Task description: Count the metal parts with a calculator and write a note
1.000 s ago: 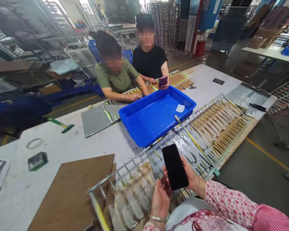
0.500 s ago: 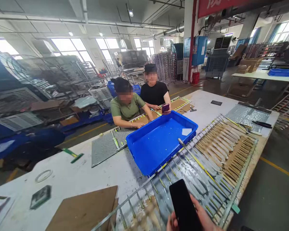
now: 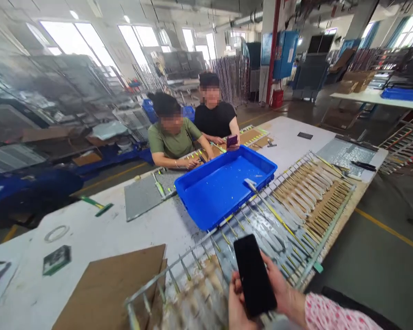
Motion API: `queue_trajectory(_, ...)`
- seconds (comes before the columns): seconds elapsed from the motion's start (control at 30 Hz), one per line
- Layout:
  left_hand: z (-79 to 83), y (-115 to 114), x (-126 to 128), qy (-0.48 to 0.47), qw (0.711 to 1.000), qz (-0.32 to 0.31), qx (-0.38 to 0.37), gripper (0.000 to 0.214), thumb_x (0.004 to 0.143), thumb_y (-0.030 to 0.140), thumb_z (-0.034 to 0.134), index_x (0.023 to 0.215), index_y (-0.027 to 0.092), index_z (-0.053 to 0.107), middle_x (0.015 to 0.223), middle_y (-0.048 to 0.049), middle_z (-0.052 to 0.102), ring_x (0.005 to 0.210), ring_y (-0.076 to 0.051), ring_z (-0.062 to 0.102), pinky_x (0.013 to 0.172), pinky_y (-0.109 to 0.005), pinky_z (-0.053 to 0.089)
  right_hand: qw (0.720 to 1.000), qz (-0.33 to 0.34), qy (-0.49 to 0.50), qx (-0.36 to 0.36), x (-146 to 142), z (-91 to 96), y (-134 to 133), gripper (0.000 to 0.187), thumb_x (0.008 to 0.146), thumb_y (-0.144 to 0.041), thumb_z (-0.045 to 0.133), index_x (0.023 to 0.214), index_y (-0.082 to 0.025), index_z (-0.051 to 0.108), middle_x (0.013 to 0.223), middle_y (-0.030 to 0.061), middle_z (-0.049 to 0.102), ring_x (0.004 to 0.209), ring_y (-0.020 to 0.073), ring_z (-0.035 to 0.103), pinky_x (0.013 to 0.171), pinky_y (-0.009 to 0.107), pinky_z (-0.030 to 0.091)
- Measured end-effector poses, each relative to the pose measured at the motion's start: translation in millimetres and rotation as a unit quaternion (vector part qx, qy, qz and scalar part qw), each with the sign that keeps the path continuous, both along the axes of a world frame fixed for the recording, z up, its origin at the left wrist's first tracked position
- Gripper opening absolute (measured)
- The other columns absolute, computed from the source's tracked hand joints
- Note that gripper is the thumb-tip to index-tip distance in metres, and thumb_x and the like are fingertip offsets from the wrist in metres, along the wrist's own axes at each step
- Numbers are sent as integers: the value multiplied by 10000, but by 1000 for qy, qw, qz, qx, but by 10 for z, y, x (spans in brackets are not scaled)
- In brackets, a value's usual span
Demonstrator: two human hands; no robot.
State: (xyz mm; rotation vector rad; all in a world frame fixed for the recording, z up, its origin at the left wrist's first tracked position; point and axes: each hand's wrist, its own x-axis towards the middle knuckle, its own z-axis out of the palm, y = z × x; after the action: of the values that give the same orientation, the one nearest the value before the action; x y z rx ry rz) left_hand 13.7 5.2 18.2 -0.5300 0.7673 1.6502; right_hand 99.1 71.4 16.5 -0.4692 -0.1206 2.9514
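A black phone (image 3: 253, 274) with a dark screen is held over the near edge of the table. My right hand (image 3: 284, 289) wraps round its right side and back. My left hand (image 3: 237, 305) touches its lower left edge, fingers curled against it. Beneath the phone lies a long metal rack (image 3: 296, 201) holding several flat pieces on pins.
A blue plastic tray (image 3: 192, 195) sits mid-table. Two co-workers sit across the table; one holds a purple phone (image 3: 231, 140). A brown board (image 3: 110, 286) lies at near left, a grey mat (image 3: 140, 198) beyond it, and a tape ring (image 3: 56, 233) at far left.
The view tilted up and then partly back down. The phone and both hands stay together near the bottom of the view; the hands show more than half a second ago.
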Motion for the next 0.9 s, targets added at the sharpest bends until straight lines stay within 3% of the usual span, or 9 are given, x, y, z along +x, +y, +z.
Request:
queue_trajectory(0.07, 93, 43, 70, -58, 991, 115, -47, 225, 917, 203, 508, 708, 150, 573, 428, 82, 466, 281, 13, 373, 335, -44, 287, 1000, -21, -1, -2, 33, 87, 62, 736, 889, -670, 348, 1088, -16, 622, 917, 182, 705, 810, 235, 680, 846, 394, 519)
queue_trajectory(0.1, 145, 68, 87, -81, 987, 135, -47, 225, 932, 186, 482, 739, 147, 588, 447, 81, 491, 284, 18, 382, 334, -37, 286, 1000, -28, -3, -2, 46, 111, 85, 705, 904, -647, 336, 1103, -31, 615, 930, 175, 707, 831, 239, 680, 877, 422, 508)
queue_trajectory(0.3, 344, 121, 115, -160, 975, 151, -13, 321, 975, 224, 449, 684, 125, 540, 421, 94, 475, 266, 23, 373, 334, -41, 308, 999, -34, -17, 32, 121, 132, 66, 683, 922, -622, 315, 1154, -43, 594, 1040, 182, 691, 980, 253, 656, 981, 462, 459)
queue_trajectory(0.57, 243, 49, 200, -157, 980, 122, -3, 350, 987, 308, 439, 752, 140, 636, 426, 81, 538, 273, -2, 416, 363, -85, 371, 995, 9, -34, 89, 172, 108, 49, 744, 862, -729, 351, 1161, -98, 605, 1063, 175, 691, 1012, 284, 656, 954, 515, 477)
queue_trajectory(0.7, 121, 0, 220, -68, 997, 20, 37, 392, 959, 434, 458, 920, 142, 718, 802, -63, 737, 635, -137, 686, 621, -230, 554, 975, 0, -98, 197, 168, 70, 32, 830, 821, -812, 347, 1166, -108, 620, 1068, 164, 690, 1054, 293, 637, 973, 505, 469)
queue_trajectory(0.77, 79, -31, 221, -49, 997, -13, 57, 480, 950, 511, 430, 986, 133, 725, 962, -108, 736, 813, -198, 709, 778, -309, 564, 933, -48, -148, 323, 175, 58, 44, 828, 829, -818, 325, 1176, -129, 626, 1098, 146, 679, 1107, 283, 605, 1023, 488, 435)
queue_trajectory(0.8, 63, -48, 217, -51, 996, -21, 69, 498, 951, 522, 416, 998, 135, 726, 981, -108, 734, 840, -201, 707, 817, -318, 555, 894, -77, -175, 405, 182, 58, 61, 800, 850, -799, 307, 1184, -147, 627, 1132, 135, 665, 1139, 273, 581, 1055, 476, 408)
queue_trajectory(0.83, 48, -67, 209, -53, 995, -25, 82, 494, 955, 518, 411, 999, 142, 729, 980, -99, 736, 844, -194, 707, 835, -316, 548, 841, -106, -197, 493, 192, 61, 86, 759, 882, -767, 284, 1193, -165, 626, 1175, 125, 645, 1170, 261, 551, 1083, 465, 378)
queue_trajectory(0.9, 23, -104, 185, -55, 991, -30, 118, 459, 959, 499, 413, 1014, 171, 730, 997, -76, 737, 859, -181, 704, 857, -311, 538, 706, -140, -215, 660, 220, 76, 152, 683, 942, -685, 237, 1223, -189, 611, 1259, 114, 591, 1216, 250, 489, 1119, 465, 323)
